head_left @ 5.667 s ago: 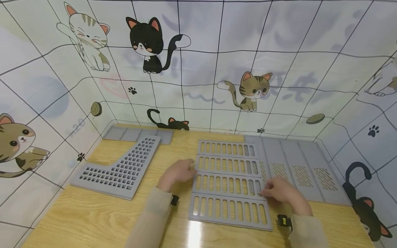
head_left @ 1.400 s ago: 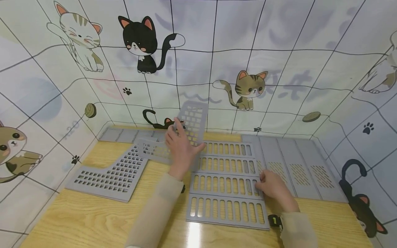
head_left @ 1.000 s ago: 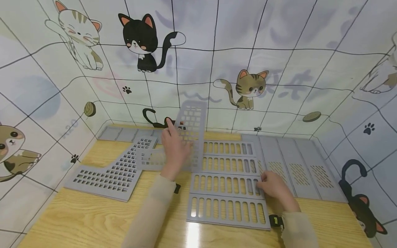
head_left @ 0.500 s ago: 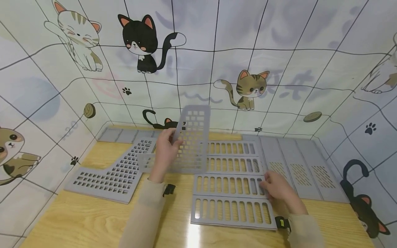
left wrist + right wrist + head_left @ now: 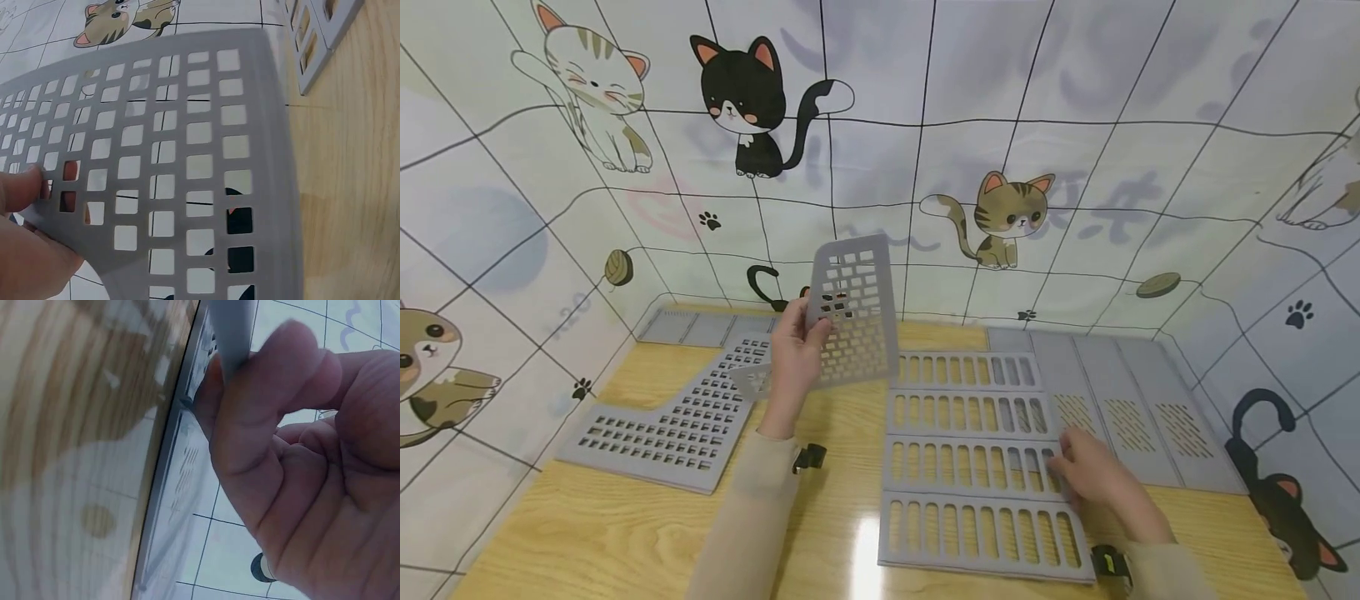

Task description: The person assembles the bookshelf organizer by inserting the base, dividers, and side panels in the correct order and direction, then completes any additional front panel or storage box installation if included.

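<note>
A thin grey L-shaped panel (image 5: 887,325) with rows of small rectangular holes stands raised off the table in the head view. My left hand (image 5: 796,354) grips it near its inner corner, thumb on the near face; the left wrist view shows that thumb beside the perforated panel (image 5: 275,162). On the table lies a grey slotted panel (image 5: 977,492) with several rows of long rounded slots. My right hand (image 5: 1093,471) pinches its right edge. In the right wrist view, the right hand (image 5: 269,444) has curled fingers against a blurred panel edge (image 5: 231,331).
Another grey L-shaped perforated panel (image 5: 703,482) lies on the table at left. Behind it is a grey ribbed strip (image 5: 700,329). Wide grey panels with slanted slits (image 5: 1142,375) lie at right, partly under the slotted panel. A cat-print sheet (image 5: 880,158) encloses the back and sides.
My left hand picked up an L-shaped panel, turned it and now holds it by its inner corner, more upright. The slotted panel has shifted right and nearer with my right hand.
</note>
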Motion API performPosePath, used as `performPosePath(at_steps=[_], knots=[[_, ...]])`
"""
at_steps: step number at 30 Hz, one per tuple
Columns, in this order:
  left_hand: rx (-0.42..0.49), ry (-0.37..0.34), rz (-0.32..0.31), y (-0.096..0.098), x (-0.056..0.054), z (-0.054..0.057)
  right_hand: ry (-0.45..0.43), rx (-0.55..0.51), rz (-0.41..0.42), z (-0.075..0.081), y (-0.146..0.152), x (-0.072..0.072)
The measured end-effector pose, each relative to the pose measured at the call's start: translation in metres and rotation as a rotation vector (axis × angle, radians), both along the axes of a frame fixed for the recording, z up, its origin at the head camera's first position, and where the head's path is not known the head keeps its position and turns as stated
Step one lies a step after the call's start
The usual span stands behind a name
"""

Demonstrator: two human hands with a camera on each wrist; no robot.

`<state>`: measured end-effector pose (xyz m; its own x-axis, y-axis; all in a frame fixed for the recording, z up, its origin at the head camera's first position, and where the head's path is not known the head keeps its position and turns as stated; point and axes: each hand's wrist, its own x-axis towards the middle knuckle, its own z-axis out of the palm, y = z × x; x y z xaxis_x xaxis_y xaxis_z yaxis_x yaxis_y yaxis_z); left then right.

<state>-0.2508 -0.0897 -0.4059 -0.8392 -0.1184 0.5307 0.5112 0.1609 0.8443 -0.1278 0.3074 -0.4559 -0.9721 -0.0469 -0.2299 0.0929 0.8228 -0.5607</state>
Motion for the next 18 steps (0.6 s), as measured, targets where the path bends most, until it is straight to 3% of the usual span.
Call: performPosePath(at_steps=[6,14,18], knots=[[0.023,0.123,-0.001,0.004,-0.008,-0.010,-0.019,0.042,0.020,0.004,0.000,0.008],[0.003,0.086,0.046,0.012,-0.012,-0.020,-0.034,0.046,0.040,0.003,-0.001,0.014],[-0.031,0.107,0.067,0.016,-0.008,-0.016,-0.043,0.047,0.043,0.003,-0.004,0.014]])
